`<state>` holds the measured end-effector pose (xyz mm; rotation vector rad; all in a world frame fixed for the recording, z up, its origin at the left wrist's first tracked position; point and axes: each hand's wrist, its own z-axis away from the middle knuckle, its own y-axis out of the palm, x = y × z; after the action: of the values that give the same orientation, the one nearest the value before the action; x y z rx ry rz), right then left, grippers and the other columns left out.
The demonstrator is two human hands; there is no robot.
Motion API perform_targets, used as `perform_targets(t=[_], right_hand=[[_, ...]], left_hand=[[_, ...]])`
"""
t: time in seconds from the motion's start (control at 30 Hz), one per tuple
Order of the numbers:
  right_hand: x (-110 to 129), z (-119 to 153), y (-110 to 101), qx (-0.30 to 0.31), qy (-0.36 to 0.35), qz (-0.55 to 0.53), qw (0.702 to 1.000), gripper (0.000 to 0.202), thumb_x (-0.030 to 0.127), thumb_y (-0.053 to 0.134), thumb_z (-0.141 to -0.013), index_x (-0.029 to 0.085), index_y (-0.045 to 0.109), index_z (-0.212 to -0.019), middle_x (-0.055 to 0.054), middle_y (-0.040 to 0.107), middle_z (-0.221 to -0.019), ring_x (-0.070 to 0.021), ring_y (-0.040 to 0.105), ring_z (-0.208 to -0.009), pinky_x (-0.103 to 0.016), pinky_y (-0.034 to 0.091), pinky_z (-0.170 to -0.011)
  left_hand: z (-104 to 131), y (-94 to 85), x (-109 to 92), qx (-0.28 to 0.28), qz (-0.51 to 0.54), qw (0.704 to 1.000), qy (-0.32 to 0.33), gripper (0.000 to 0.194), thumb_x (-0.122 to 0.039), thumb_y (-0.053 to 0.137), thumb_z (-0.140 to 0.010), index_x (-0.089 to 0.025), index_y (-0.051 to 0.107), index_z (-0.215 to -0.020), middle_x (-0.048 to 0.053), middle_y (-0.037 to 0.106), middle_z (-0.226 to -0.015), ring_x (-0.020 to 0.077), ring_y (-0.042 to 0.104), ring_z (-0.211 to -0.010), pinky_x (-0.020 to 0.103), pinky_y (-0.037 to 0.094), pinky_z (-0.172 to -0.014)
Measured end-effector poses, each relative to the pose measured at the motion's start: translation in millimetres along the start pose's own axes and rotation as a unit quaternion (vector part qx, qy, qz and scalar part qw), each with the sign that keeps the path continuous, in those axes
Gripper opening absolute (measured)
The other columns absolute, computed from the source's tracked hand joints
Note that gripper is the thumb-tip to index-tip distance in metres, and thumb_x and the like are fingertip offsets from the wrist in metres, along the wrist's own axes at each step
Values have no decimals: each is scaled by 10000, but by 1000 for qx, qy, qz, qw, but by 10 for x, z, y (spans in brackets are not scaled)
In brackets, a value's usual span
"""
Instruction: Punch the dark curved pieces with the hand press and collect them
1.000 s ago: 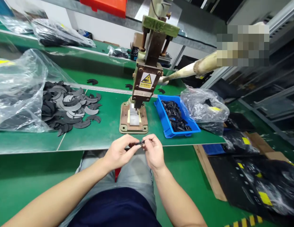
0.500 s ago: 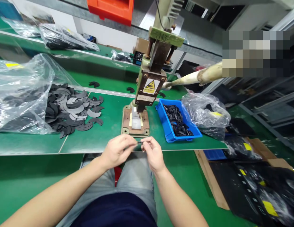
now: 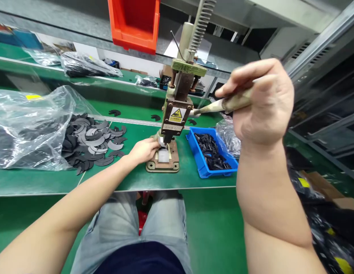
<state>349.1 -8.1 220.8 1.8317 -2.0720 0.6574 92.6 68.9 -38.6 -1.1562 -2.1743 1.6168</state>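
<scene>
A green and brown hand press stands on the bench, with a warning label on its front. My right hand is raised at the right and wrapped around the press's pale, worn lever. My left hand reaches to the press base from the left. Its fingertips are pinched at a small black part just under the ram; the fingers partly hide this part. A pale block sits on the base in front of it.
Left of the press lies a pile of black curved pieces, spilling from a clear plastic bag. A blue bin of small black parts stands to the right. An orange bin hangs above.
My hands were together in front of the press with a small dark part between them. My left hand has moved forward to the press base, and my right hand has gone up onto the lever.
</scene>
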Motion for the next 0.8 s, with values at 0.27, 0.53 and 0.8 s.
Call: perform_targets(t=[0.27,0.53,0.8], right_hand=[[-52,288,99,-25,-17,2,1000,276,358,740,-910,216,606,-715,14,597,-647,-166,670,-660,-402,614,-746],[-266,1434,271,-62,-64,156,984,244,242,675,-877,261,573,-657,32,608,-661,-191,655,-801,-579,579,-986],[-483,1715,350,-116,-92,149,978,241,287,681,-860,257,569,-649,26,607,-646,-212,663,-804,-635,551,-1017]], left_hand=[[-71,9,4,26,-13,999,44,307,-225,538,-998,-266,790,-1168,75,749,-1185,256,694,-1113,362,572,-956],[-64,48,30,18,8,998,55,302,-238,497,-1040,-246,778,-1149,74,757,-1183,241,697,-1127,370,562,-992],[139,-244,279,15,-12,1000,19,319,-235,485,-1040,-208,724,-1250,101,752,-1227,261,683,-1143,400,536,-1021]])
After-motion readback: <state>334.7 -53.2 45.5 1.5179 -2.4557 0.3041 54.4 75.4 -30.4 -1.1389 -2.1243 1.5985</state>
